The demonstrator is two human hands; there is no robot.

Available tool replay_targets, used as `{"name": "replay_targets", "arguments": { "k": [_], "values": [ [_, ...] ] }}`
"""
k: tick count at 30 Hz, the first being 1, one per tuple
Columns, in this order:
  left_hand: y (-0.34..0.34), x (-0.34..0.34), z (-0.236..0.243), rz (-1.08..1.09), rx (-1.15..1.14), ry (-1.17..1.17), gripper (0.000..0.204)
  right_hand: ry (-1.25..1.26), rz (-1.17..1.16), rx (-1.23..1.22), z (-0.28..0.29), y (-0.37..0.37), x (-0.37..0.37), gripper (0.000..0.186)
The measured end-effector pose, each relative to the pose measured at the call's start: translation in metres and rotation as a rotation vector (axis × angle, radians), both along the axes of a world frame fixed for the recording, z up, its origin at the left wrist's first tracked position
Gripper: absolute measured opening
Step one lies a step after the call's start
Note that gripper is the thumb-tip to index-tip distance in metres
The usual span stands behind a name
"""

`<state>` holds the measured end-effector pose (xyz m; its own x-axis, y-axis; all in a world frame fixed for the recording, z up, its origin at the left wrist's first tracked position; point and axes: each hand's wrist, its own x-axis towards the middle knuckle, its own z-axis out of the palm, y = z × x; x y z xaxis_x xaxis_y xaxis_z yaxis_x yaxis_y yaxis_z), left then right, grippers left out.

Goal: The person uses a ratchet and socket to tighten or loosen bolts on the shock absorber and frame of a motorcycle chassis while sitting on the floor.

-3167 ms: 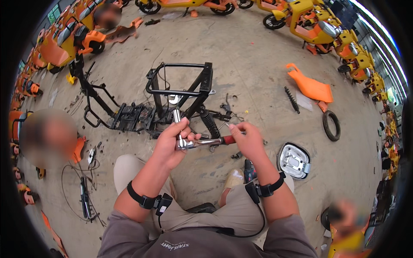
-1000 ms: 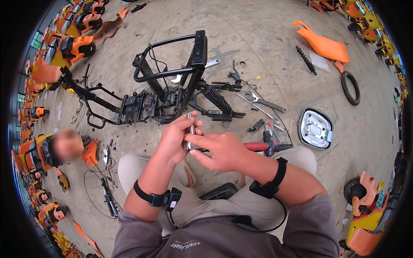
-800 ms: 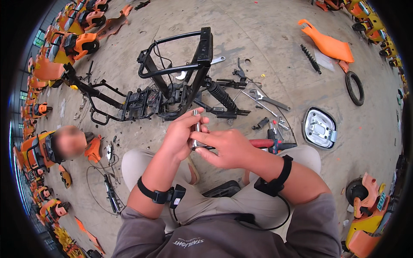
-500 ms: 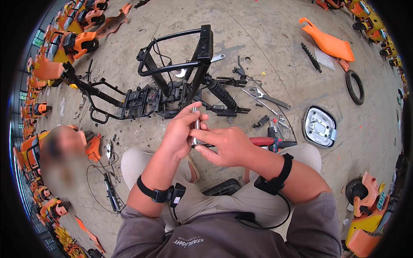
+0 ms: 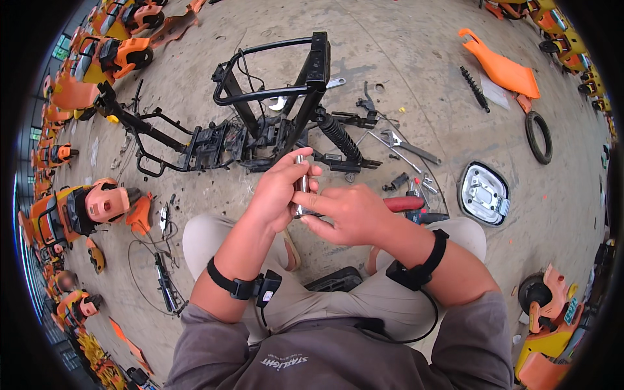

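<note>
My left hand [image 5: 281,192] is wrapped round a shiny metal rod-shaped piece [image 5: 301,185] that stands nearly upright above my lap. Its exact kind is hard to make out, since fingers cover much of it. With thumb and forefinger, my right hand [image 5: 348,211] pinches the lower end of the same piece. Beyond both hands, a stripped black scooter frame [image 5: 244,123] lies on the floor, with a coil-spring shock absorber [image 5: 339,140] on its right side.
An adjustable wrench [image 5: 416,151], a red-and-black tool [image 5: 415,207] and small metal parts lie to the right. Farther right are a silver-lined box lid [image 5: 484,194], a loose tyre [image 5: 538,136] and an orange panel [image 5: 500,65]. Cables [image 5: 140,260] lie left; orange scooters [image 5: 97,205] line both sides.
Both hands keep hold of the metal piece, with slight finger shifts. The view has moved a little. The blurred figure at the left no longer covers the orange scooter there.
</note>
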<state>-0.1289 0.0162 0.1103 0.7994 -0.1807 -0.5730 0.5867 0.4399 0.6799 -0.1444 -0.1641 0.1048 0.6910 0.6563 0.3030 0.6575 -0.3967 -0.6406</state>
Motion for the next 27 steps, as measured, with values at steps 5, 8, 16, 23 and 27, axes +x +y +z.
{"name": "replay_targets", "arguments": {
  "k": [5,8,16,23,27],
  "values": [
    [0.0,0.0,0.002,0.001,0.019,-0.016,0.039,0.031,0.009,0.028,-0.003,0.0,0.001,0.042],
    [0.0,0.0,0.003,-0.01,0.027,-0.025,0.037,-0.049,0.048,-0.053,0.002,-0.001,0.001,0.043],
    [0.0,0.0,0.005,-0.034,0.074,-0.022,0.038,-0.002,0.033,-0.048,0.003,0.0,0.0,0.042],
    [0.004,0.001,0.0,-0.002,0.021,-0.01,0.039,0.011,0.022,-0.045,0.004,0.003,-0.002,0.04],
    [0.003,0.003,0.001,0.003,-0.04,0.0,0.039,0.078,-0.011,-0.012,0.006,0.003,-0.004,0.039]
  ]
}}
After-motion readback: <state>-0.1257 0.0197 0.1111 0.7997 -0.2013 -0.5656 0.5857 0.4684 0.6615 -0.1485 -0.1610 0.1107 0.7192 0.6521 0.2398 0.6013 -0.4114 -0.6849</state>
